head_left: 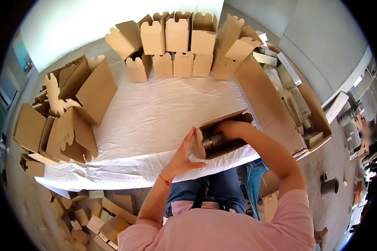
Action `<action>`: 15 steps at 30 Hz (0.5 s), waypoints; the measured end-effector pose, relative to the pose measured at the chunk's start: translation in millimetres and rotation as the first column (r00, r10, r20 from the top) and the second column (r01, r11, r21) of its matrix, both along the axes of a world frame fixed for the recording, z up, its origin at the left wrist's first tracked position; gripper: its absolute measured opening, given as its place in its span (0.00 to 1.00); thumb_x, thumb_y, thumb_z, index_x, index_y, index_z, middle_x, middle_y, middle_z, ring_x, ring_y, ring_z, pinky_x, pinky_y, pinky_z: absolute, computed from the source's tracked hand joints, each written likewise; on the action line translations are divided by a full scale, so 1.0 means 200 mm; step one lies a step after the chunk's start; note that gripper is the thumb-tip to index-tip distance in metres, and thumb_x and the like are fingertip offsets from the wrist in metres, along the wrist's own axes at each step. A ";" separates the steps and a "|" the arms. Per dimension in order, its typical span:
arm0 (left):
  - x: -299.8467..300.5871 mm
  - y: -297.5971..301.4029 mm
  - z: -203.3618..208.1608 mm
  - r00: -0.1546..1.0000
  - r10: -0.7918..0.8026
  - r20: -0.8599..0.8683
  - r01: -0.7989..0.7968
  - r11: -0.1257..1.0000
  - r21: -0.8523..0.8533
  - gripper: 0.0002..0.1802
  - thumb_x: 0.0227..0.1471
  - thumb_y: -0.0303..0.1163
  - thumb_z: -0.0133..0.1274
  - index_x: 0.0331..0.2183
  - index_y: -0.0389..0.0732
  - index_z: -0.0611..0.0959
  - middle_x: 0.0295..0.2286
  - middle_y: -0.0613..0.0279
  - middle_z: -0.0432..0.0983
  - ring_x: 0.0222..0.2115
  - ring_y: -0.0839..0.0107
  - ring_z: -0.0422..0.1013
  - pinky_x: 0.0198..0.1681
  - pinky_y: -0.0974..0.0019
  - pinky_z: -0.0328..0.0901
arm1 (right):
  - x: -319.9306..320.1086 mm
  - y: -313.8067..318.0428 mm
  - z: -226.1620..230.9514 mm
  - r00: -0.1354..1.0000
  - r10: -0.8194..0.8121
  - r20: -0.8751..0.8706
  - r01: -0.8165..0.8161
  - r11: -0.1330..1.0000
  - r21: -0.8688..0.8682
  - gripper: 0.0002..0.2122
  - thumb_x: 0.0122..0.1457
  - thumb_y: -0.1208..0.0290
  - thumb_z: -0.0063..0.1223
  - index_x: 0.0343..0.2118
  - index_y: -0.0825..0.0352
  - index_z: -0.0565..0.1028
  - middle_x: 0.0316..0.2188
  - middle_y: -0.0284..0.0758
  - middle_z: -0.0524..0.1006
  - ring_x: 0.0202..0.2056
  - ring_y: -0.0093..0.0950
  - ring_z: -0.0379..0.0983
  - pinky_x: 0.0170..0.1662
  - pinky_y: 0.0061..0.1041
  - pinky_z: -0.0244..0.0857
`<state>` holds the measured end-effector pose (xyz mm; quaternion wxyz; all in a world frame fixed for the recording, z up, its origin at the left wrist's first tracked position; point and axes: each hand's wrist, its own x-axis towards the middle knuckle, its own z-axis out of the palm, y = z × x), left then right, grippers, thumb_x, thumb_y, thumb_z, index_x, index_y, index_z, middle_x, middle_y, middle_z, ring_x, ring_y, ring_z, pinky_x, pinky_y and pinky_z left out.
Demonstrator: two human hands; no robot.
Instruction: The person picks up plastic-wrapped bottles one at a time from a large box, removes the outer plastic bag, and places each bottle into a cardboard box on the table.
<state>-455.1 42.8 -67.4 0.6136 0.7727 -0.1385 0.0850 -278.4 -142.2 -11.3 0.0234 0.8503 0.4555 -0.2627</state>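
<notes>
Left hand braces the open brown carton at the near table edge, fingers spread against its end. Right hand reaches inside onto a grey cylinder; its grip is hidden. Folded cartons line the far edge.

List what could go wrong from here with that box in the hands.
The open cardboard box lies at the near edge of the white-covered table, steadied only by the left hand; it might slide off. The right hand reaches inside with a dark grey part, which could snag or tear a flap.
</notes>
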 end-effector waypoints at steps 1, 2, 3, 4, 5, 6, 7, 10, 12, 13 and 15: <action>0.01 0.01 -0.02 1.000 0.003 0.006 -0.003 0.997 0.074 0.67 0.30 0.37 0.71 0.63 0.41 0.44 0.62 0.50 0.45 0.63 0.56 0.43 0.63 0.61 0.43 | -0.04 -0.01 0.10 1.000 0.002 -0.005 -0.001 0.997 0.079 0.18 0.49 0.70 0.57 0.46 0.64 0.75 0.45 0.45 0.74 0.47 0.41 0.71 0.51 0.35 0.63; 0.03 0.03 -0.03 1.000 0.008 0.005 -0.008 0.990 0.143 0.68 0.29 0.38 0.71 0.63 0.41 0.44 0.62 0.50 0.45 0.63 0.57 0.44 0.63 0.61 0.43 | -0.09 -0.03 0.18 1.000 0.007 -0.017 -0.004 0.989 0.151 0.18 0.50 0.69 0.57 0.46 0.66 0.75 0.44 0.46 0.75 0.46 0.42 0.71 0.51 0.35 0.63; 0.04 0.03 -0.05 1.000 0.007 0.002 -0.008 0.978 0.211 0.69 0.28 0.39 0.72 0.63 0.41 0.43 0.62 0.50 0.45 0.62 0.58 0.45 0.63 0.61 0.44 | -0.14 -0.08 0.23 1.000 0.007 0.000 -0.007 0.938 0.347 0.17 0.51 0.70 0.57 0.46 0.66 0.75 0.43 0.46 0.75 0.44 0.43 0.71 0.50 0.35 0.63; 0.04 0.04 -0.05 1.000 0.010 -0.007 -0.008 0.979 0.203 0.68 0.29 0.40 0.71 0.63 0.40 0.44 0.61 0.48 0.46 0.62 0.55 0.46 0.63 0.61 0.45 | -0.18 -0.11 0.28 1.000 0.012 0.019 -0.020 0.843 0.538 0.16 0.52 0.71 0.56 0.45 0.67 0.75 0.41 0.46 0.75 0.43 0.44 0.72 0.49 0.34 0.64; 0.05 0.05 -0.04 1.000 0.018 -0.011 -0.016 0.979 0.202 0.67 0.30 0.41 0.70 0.63 0.40 0.45 0.61 0.47 0.47 0.61 0.53 0.47 0.63 0.61 0.45 | -0.26 -0.11 0.37 0.999 -0.051 0.006 0.034 0.757 0.653 0.15 0.53 0.74 0.54 0.45 0.68 0.75 0.41 0.45 0.76 0.42 0.42 0.73 0.48 0.31 0.65; 0.06 0.06 -0.03 1.000 0.017 -0.007 -0.015 0.980 0.198 0.65 0.31 0.42 0.70 0.62 0.39 0.46 0.60 0.46 0.48 0.60 0.51 0.48 0.63 0.61 0.46 | -0.34 -0.13 0.44 0.993 -0.120 -0.011 0.087 0.653 0.753 0.13 0.54 0.77 0.53 0.44 0.69 0.75 0.40 0.45 0.76 0.41 0.39 0.74 0.47 0.29 0.66; 0.09 0.07 -0.03 1.000 0.009 -0.026 -0.003 0.974 0.228 0.66 0.30 0.42 0.71 0.62 0.38 0.46 0.60 0.45 0.48 0.60 0.52 0.48 0.63 0.61 0.47 | -0.40 -0.16 0.44 0.970 -0.232 -0.069 0.179 0.495 0.850 0.13 0.55 0.79 0.52 0.44 0.70 0.74 0.39 0.43 0.76 0.40 0.35 0.74 0.46 0.26 0.66; 0.13 0.08 -0.03 0.999 -0.003 -0.032 0.011 0.965 0.263 0.67 0.27 0.40 0.72 0.61 0.36 0.47 0.58 0.43 0.50 0.59 0.53 0.51 0.62 0.60 0.48 | -0.51 -0.33 0.32 0.878 -0.451 -0.162 0.227 0.095 0.969 0.14 0.57 0.83 0.47 0.46 0.70 0.73 0.41 0.39 0.76 0.39 0.24 0.74 0.44 0.22 0.67; 0.13 0.03 -0.01 1.000 0.002 0.018 -0.007 0.971 0.241 0.65 0.27 0.40 0.72 0.60 0.35 0.49 0.56 0.43 0.53 0.58 0.52 0.53 0.62 0.60 0.49 | -0.55 -0.43 0.17 0.800 -0.536 -0.272 0.282 -0.065 0.957 0.14 0.59 0.82 0.44 0.48 0.70 0.72 0.42 0.38 0.76 0.38 0.23 0.74 0.43 0.21 0.67; 0.12 0.00 -0.04 1.000 0.026 0.005 -0.026 0.976 0.216 0.63 0.28 0.39 0.72 0.59 0.35 0.51 0.55 0.44 0.55 0.57 0.52 0.54 0.61 0.60 0.50 | -0.56 -0.45 0.11 0.784 -0.543 -0.301 0.289 -0.111 0.951 0.14 0.61 0.81 0.44 0.50 0.70 0.70 0.43 0.39 0.75 0.35 0.21 0.73 0.41 0.19 0.68; 0.12 -0.05 -0.10 0.998 0.067 -0.021 -0.063 0.984 0.167 0.59 0.28 0.37 0.72 0.57 0.35 0.54 0.52 0.45 0.57 0.55 0.53 0.56 0.60 0.59 0.52 | -0.58 -0.45 0.03 0.743 -0.590 -0.316 0.273 -0.164 0.948 0.14 0.61 0.80 0.43 0.51 0.71 0.69 0.43 0.38 0.75 0.33 0.20 0.72 0.39 0.19 0.67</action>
